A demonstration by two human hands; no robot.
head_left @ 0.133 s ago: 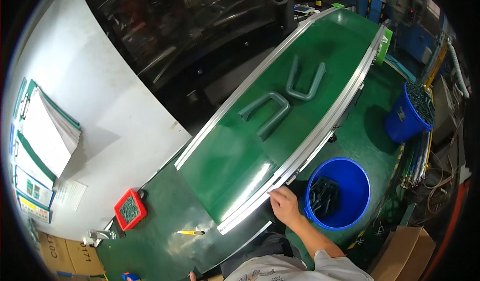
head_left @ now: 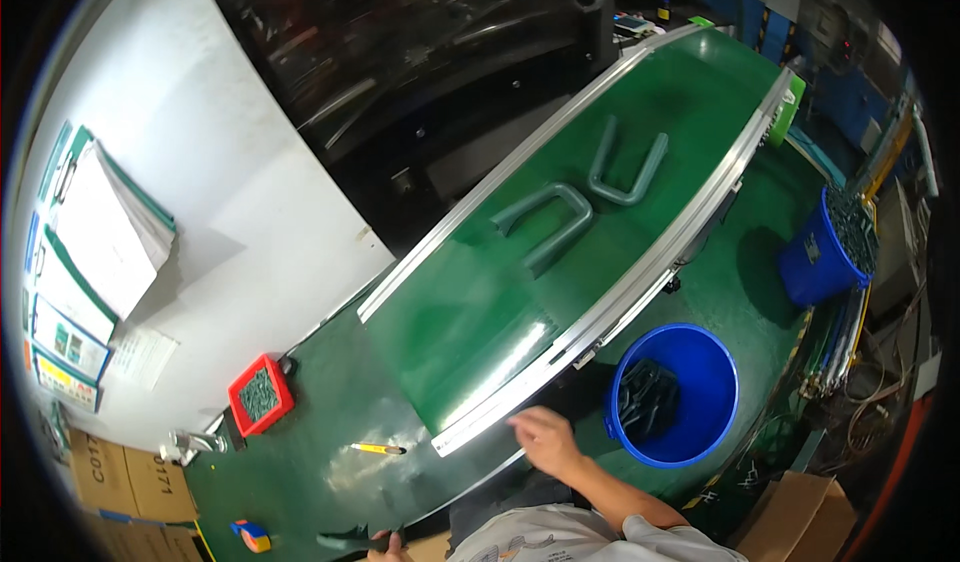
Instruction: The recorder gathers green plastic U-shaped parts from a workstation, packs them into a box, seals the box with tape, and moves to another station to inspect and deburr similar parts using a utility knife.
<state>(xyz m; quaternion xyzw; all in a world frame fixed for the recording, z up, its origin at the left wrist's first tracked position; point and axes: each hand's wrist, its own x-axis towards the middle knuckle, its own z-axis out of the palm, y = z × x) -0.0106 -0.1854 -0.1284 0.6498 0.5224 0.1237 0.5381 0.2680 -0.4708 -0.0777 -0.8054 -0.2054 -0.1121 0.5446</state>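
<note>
At the lower edge my left hand (head_left: pixel 386 546) is closed on a dark green plastic part (head_left: pixel 345 540), whose far end sticks out to the left; its full shape is hidden. My right hand (head_left: pixel 546 439) is over the near side of the conveyor belt's end, fingers curled in, with nothing visible in them. Right of it stands a blue bucket (head_left: pixel 720 392) holding several dark curved parts (head_left: pixel 648 399). Two green U-shaped handles (head_left: pixel 570 224) (head_left: pixel 630 177) lie apart on the green conveyor belt (head_left: pixel 450 332).
A yellow utility knife (head_left: pixel 379 449) lies on the green table. Beside the white wall panel sits a red bin (head_left: pixel 285 402) of small green pieces. A blue-orange object (head_left: pixel 251 535) is near the table's lower left. A full blue bucket (head_left: pixel 810 262) and an open cardboard box (head_left: pixel 800 522) stand at right.
My right hand has moved a little left and down, off the conveyor's rail. My left hand has come further into view, with the dark green part showing. The view has shifted slightly.
</note>
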